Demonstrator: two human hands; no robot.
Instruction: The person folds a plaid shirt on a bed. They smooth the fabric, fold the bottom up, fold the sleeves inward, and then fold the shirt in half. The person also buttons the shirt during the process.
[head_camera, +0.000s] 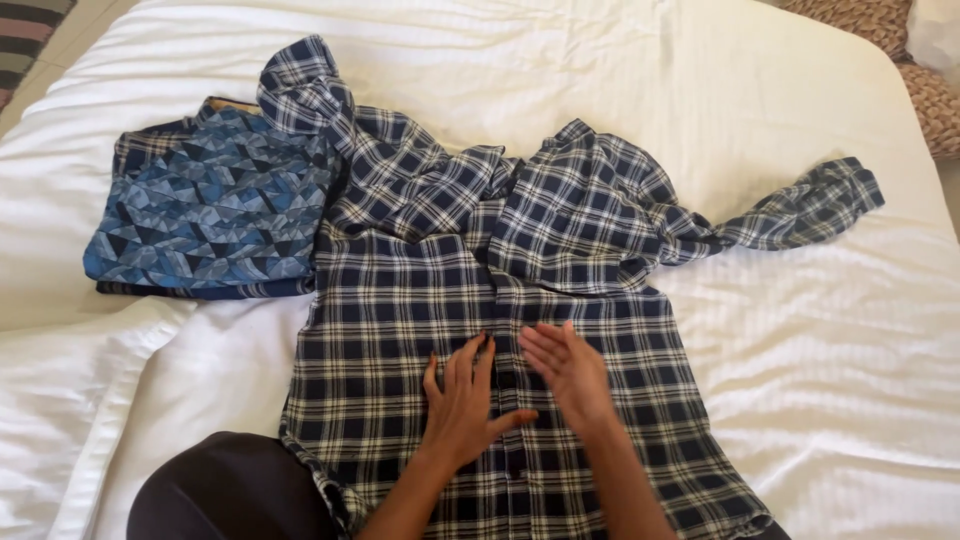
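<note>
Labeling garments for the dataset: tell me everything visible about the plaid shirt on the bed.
The plaid shirt is a long-sleeved, collared button-up in dark navy and white checks, apparently soft woven cloth. It lies front up on the white bed cover, collar toward the far end, hem nearest the camera. Both sleeves are spread out and rumpled; one overlaps the folded blue patterned clothes. The chest is wrinkled, the lower part smoother. The left hand lies flat on the front by the placket; the right hand is over it, contact unclear.
</note>
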